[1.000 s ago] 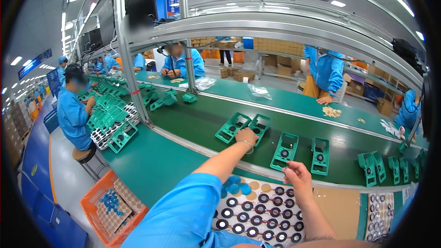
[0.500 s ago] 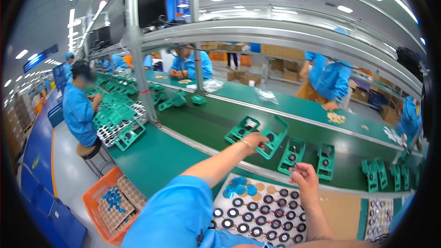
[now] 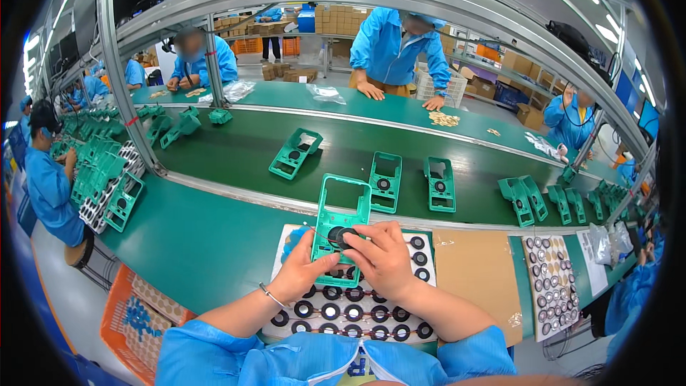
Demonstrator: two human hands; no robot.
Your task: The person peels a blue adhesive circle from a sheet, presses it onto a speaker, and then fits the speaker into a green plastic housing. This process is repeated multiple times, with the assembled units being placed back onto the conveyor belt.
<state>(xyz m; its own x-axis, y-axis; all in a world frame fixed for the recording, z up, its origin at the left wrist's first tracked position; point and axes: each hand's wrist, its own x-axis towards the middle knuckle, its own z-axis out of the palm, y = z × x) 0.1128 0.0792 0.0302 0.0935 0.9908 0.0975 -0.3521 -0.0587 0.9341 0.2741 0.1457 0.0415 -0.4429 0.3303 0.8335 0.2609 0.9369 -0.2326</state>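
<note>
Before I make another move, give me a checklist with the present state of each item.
1. Left hand gripping the green rectangular plastic housing: ok, held at its lower left.
2. Right hand on the small black round part: ok, fingertips meet it at the housing's lower half.
3. Black round part fully seated: cannot tell, the fingers hide some of it.
4. Housing set down on the dark green flat belt: not ok, it is in hand.
5. More black-rimmed round discs with pale centres at hand: ok, laid in rows below the hands.
</note>
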